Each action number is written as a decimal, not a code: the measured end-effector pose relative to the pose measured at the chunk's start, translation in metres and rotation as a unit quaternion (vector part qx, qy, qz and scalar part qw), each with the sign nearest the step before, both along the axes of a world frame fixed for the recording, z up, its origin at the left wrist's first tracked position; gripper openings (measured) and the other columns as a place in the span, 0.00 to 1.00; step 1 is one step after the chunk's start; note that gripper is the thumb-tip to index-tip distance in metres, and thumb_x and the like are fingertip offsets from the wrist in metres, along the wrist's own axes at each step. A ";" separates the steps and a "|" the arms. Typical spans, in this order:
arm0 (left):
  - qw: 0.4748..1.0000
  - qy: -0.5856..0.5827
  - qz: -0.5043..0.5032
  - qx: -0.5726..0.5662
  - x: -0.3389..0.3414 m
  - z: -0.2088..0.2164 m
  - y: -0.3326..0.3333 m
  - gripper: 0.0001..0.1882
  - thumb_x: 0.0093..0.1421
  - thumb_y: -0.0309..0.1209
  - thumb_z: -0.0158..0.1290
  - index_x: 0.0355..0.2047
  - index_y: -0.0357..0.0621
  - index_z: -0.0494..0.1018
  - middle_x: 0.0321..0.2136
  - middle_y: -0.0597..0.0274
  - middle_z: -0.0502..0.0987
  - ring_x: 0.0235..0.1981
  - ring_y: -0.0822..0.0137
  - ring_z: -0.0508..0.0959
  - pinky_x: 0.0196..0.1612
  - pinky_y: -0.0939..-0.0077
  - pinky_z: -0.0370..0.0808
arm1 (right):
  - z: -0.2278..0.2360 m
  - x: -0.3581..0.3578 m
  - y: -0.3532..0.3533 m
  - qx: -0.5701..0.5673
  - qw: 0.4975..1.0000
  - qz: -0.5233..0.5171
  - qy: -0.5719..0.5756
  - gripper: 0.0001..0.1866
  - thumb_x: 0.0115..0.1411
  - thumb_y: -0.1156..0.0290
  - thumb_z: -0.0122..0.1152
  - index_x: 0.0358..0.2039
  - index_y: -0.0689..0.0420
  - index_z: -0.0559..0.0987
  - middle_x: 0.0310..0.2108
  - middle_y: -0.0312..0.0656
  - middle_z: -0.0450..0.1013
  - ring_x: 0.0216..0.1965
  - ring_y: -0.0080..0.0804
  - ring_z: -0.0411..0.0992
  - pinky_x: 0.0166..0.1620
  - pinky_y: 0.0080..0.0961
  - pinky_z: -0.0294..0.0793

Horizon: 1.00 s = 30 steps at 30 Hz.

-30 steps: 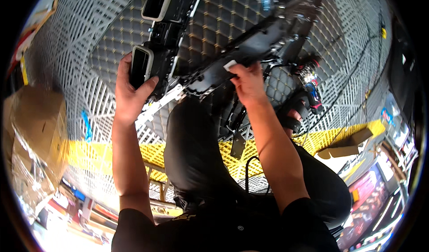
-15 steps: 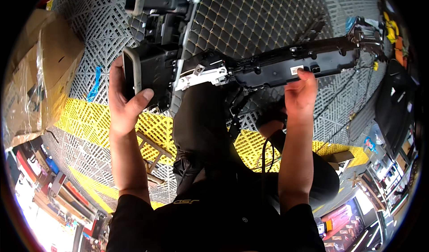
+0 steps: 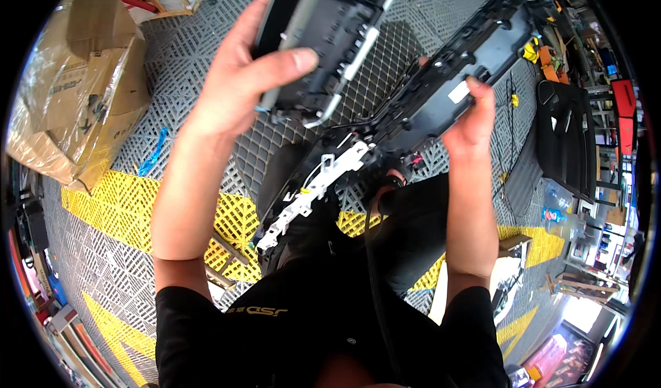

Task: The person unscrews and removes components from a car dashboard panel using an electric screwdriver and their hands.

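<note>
The left hand [image 3: 234, 88] is closed on one boxy black plastic vent housing with a pale grey rim [image 3: 327, 44], its thumb across the side, and holds it up over the floor. The right hand [image 3: 471, 123] grips one long black plastic panel [image 3: 430, 116], slanting up to the right, with the thumb on its face just beside a single white rectangular label [image 3: 458, 92] (most of the other fingers are hidden). One jagged white bracket strip [image 3: 315, 192] lies at the panel's lower end, over the person's lap. Beneath is one black diamond-quilted mat [image 3: 344, 99]; to the left are one plastic-wrapped brown cardboard box [image 3: 103, 85] and one crumpled blue strip [image 3: 153, 152].
</note>
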<state>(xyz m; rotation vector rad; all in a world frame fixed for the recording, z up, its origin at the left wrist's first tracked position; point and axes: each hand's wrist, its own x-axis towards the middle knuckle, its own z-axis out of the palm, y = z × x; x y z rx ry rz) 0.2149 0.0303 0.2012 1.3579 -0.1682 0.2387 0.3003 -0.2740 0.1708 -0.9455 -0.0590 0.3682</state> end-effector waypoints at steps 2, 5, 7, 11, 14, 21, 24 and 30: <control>0.999 -0.022 -0.010 -0.037 -0.011 0.010 -0.021 0.49 0.50 0.28 0.69 0.71 0.37 0.58 0.60 0.54 0.73 0.61 0.62 0.72 0.66 0.67 0.65 | -0.004 -0.014 0.006 0.015 1.000 0.011 0.003 0.29 0.59 0.58 0.55 0.54 0.67 0.76 0.51 0.56 0.79 0.47 0.45 0.80 0.54 0.42 0.79; 0.998 -0.051 -0.005 0.026 -0.017 0.027 -0.043 0.49 0.51 0.27 0.70 0.71 0.36 0.58 0.59 0.55 0.73 0.60 0.65 0.72 0.66 0.68 0.65 | -0.018 -0.026 0.008 0.048 0.999 -0.011 0.023 0.27 0.58 0.65 0.56 0.57 0.63 0.68 0.48 0.56 0.78 0.46 0.49 0.80 0.50 0.44 0.83; 0.995 -0.049 -0.011 0.082 -0.018 0.037 -0.055 0.49 0.51 0.25 0.69 0.71 0.35 0.57 0.58 0.55 0.72 0.60 0.66 0.71 0.66 0.68 0.65 | -0.021 -0.037 0.011 0.075 0.997 -0.031 0.007 0.26 0.57 0.72 0.56 0.57 0.60 0.67 0.46 0.51 0.76 0.47 0.52 0.80 0.50 0.46 0.84; 0.984 -0.052 0.020 0.170 -0.027 0.026 -0.073 0.50 0.48 0.25 0.68 0.70 0.32 0.57 0.61 0.52 0.70 0.62 0.63 0.70 0.68 0.67 0.63 | -0.023 -0.052 0.014 0.018 0.994 -0.099 0.029 0.21 0.57 0.75 0.61 0.52 0.59 0.74 0.44 0.40 0.76 0.44 0.31 0.75 0.50 0.33 0.77; 0.967 -0.045 0.046 0.246 -0.031 0.024 -0.083 0.50 0.47 0.25 0.67 0.69 0.31 0.57 0.61 0.52 0.69 0.63 0.63 0.69 0.68 0.66 0.63 | -0.016 -0.054 0.012 0.052 0.996 -0.078 0.015 0.22 0.57 0.78 0.62 0.53 0.59 0.74 0.44 0.37 0.76 0.44 0.26 0.74 0.50 0.27 0.74; 0.989 -0.006 0.033 0.144 -0.027 -0.003 -0.095 0.51 0.46 0.22 0.66 0.70 0.32 0.55 0.61 0.54 0.67 0.61 0.63 0.70 0.66 0.65 0.66 | -0.014 -0.060 0.019 0.062 0.992 -0.111 -0.013 0.24 0.57 0.79 0.65 0.54 0.60 0.72 0.44 0.37 0.76 0.42 0.22 0.73 0.45 0.22 0.74; 0.978 -0.007 0.044 0.203 -0.026 -0.019 -0.088 0.51 0.46 0.21 0.66 0.70 0.33 0.55 0.60 0.53 0.67 0.60 0.64 0.71 0.65 0.67 0.66 | -0.017 -0.060 0.019 0.044 0.992 -0.117 -0.018 0.24 0.57 0.79 0.65 0.54 0.61 0.72 0.43 0.37 0.76 0.40 0.21 0.73 0.44 0.22 0.75; 0.974 -0.012 0.062 0.216 -0.031 -0.016 -0.087 0.50 0.45 0.22 0.67 0.68 0.31 0.57 0.58 0.54 0.69 0.59 0.64 0.71 0.65 0.67 0.66 | -0.030 -0.059 0.014 0.048 0.994 -0.102 -0.006 0.25 0.56 0.81 0.63 0.55 0.60 0.72 0.43 0.36 0.76 0.41 0.22 0.74 0.45 0.23 0.75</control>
